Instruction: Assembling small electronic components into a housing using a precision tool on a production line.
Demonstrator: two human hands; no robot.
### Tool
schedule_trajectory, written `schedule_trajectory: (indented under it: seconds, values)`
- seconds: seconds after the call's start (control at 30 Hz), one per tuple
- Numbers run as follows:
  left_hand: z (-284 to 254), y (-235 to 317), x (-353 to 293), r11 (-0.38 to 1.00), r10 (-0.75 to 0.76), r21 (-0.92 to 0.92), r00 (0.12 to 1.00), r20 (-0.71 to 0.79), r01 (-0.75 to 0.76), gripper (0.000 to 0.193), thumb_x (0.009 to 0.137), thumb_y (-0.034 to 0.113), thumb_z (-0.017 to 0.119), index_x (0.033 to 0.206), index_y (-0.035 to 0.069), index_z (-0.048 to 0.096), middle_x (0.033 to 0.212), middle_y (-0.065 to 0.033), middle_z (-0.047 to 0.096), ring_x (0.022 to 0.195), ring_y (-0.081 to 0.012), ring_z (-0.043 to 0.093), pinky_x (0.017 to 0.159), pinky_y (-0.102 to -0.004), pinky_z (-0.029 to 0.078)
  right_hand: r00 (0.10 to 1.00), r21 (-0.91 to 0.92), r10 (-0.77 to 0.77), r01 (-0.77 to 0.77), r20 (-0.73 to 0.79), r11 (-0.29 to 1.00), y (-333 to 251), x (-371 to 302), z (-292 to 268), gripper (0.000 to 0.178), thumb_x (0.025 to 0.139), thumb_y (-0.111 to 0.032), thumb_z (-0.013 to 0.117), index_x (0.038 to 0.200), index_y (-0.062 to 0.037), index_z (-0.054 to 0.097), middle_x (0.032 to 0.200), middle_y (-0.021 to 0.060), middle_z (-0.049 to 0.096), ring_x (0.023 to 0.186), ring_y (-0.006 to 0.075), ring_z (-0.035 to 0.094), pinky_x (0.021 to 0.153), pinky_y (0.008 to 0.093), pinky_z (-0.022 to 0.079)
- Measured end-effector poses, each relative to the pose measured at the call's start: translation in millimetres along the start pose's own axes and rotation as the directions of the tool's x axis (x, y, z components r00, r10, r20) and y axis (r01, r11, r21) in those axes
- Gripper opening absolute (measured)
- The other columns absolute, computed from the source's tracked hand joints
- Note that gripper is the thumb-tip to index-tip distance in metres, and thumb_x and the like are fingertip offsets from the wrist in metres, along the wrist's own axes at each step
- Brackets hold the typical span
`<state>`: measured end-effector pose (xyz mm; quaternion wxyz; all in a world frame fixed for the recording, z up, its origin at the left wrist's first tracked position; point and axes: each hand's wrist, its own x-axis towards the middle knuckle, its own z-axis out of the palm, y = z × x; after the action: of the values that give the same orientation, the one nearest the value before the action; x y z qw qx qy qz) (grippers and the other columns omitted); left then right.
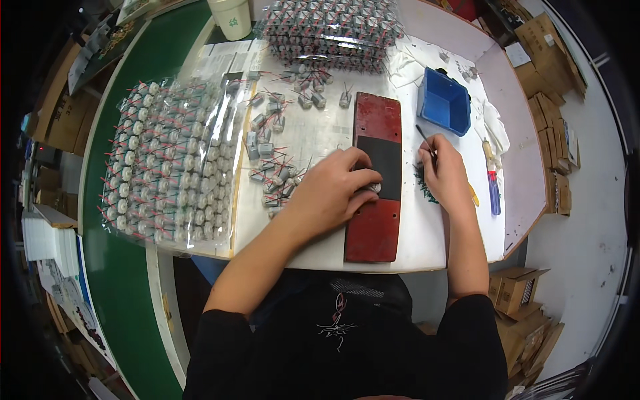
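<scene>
My left hand [333,187] is closed around a small motor [375,188], mostly hidden by the fingers. It rests over the black pad [385,160] in the middle of a long red board [372,233]. To the right, my right hand [445,170] pinches a thin dark tool [421,132] whose shaft slants up from the fingers; its lower end is hidden. Beside that hand lies a small heap of dark green bits [428,192]. Loose grey motors with red wires [277,181] are scattered left of the board.
Clear plastic trays [160,167] full of motors stand at the left, and a stack of filled trays [333,33] at the back. A blue bin [444,101] is at the right, with a screwdriver [494,192] nearer me. A raised edge [523,153] bounds the table's right side.
</scene>
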<state>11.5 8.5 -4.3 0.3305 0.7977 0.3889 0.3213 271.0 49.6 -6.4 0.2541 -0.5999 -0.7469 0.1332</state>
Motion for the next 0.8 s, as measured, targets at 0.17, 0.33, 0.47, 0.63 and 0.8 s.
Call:
schedule_trajectory:
  seconds: [0.17, 0.33, 0.47, 0.63, 0.8]
  values:
    - [14.6, 8.3, 6.2, 0.962, 0.085, 0.271, 0.963, -0.257, -0.013, 0.027, 0.078, 0.024, 0.085, 0.100, 0.012, 0.076, 0.116, -0.0069, 0.065, 0.105, -0.0301, 0.058, 0.090, -0.0414, 0.051, 0.995, 0.307, 0.099, -0.088, -0.019, 0.948, -8.7, 2.4, -2.7, 0.010, 0.101, -0.008, 0.063, 0.105, 0.0002, 0.062, 0.081, 0.0024, 0.062, 0.069, 0.0124, 0.057, 0.061, 0.0276, 0.047]
    - [18.1, 8.7, 9.4, 0.978, 0.096, 0.208, 0.924, -0.371, -0.018, 0.022, 0.077, 0.021, 0.085, 0.095, 0.011, 0.077, 0.110, -0.0052, 0.067, 0.100, -0.0276, 0.058, 0.088, -0.0404, 0.049, 0.942, 0.782, 0.140, -0.333, 0.306, 0.527, -32.9, -10.6, -8.8, 0.008, 0.099, -0.007, 0.066, 0.106, -0.0013, 0.065, 0.102, 0.0019, 0.061, 0.071, 0.0042, 0.055, 0.051, 0.0188, 0.039]
    - [19.4, 8.3, 10.2, 0.996, 0.083, 0.010, 0.921, -0.380, -0.085, 0.022, 0.079, 0.018, 0.085, 0.097, 0.008, 0.076, 0.106, -0.0071, 0.070, 0.100, -0.0263, 0.060, 0.089, -0.0385, 0.049, 0.947, 0.911, -0.015, -0.305, 0.322, 0.276, -47.7, -23.8, 3.3, 0.008, 0.099, -0.006, 0.067, 0.105, -0.0018, 0.065, 0.115, 0.0066, 0.057, 0.071, 0.0056, 0.055, 0.049, 0.0184, 0.040]
    - [12.5, 11.0, 10.1, 0.975, 0.062, -0.186, 0.947, -0.314, -0.125, 0.017, 0.084, 0.013, 0.082, 0.097, 0.005, 0.076, 0.105, -0.0087, 0.072, 0.101, -0.0241, 0.062, 0.091, -0.0360, 0.047, 0.946, 0.947, -0.089, -0.304, 0.313, 0.100, -47.4, -23.7, 6.4, 0.010, 0.097, -0.007, 0.070, 0.104, -0.0008, 0.065, 0.113, 0.0085, 0.055, 0.070, 0.0071, 0.055, 0.051, 0.0190, 0.042]
    - [11.0, 10.6, 7.8, 0.929, 0.007, -0.357, 0.969, -0.248, -0.098, 0.013, 0.085, 0.010, 0.079, 0.096, 0.005, 0.075, 0.107, -0.0089, 0.071, 0.103, -0.0226, 0.061, 0.093, -0.0347, 0.046, 0.965, 0.966, -0.168, -0.166, 0.200, 0.200, -48.0, -27.4, 6.3, 0.011, 0.096, -0.007, 0.071, 0.103, -0.0003, 0.065, 0.111, 0.0098, 0.055, 0.069, 0.0081, 0.054, 0.052, 0.0193, 0.043]
